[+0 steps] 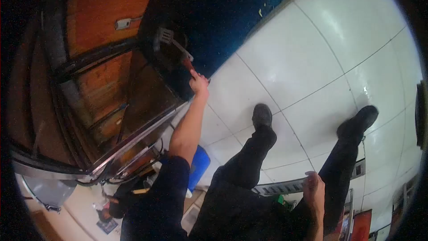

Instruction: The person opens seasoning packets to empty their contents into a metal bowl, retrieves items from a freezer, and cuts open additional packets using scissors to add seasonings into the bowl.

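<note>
My left hand [199,83] stretches forward, its fingers closed around the dark reddish handle of a slotted spatula [182,50]. The spatula's metal blade points away from me, over a dark area where a dim rounded shape shows; I cannot make out what that is or whether the blade touches it. My right hand [314,190] hangs low beside my dark-trousered leg. Its fingers are loosely bent and partly apart, with nothing visible in them.
A metal-edged counter [142,135] runs along my left, near orange panels [107,6]. Under my left arm stands a blue container [199,166]. White tiles [307,76] cover the floor, with a drain grate [285,188] near my legs. A dark blue surface [223,13] lies ahead.
</note>
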`<act>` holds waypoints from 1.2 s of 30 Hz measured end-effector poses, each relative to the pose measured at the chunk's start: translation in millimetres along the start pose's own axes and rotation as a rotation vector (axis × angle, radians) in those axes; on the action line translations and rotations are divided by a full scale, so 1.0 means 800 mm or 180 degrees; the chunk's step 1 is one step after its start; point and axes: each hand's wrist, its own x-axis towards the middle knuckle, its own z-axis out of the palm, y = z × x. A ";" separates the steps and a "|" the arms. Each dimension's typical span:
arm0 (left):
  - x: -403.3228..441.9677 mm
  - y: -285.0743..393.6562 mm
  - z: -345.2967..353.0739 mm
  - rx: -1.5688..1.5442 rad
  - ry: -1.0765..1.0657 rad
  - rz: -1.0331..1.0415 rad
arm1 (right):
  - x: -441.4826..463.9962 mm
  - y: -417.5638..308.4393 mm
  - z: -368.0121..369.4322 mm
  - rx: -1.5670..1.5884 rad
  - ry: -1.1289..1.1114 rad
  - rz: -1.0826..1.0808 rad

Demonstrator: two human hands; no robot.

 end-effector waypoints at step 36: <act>-0.802 0.851 -0.408 0.0272 -0.0981 0.0828 | -0.421 -0.696 -0.212 -0.1035 0.0664 -0.2830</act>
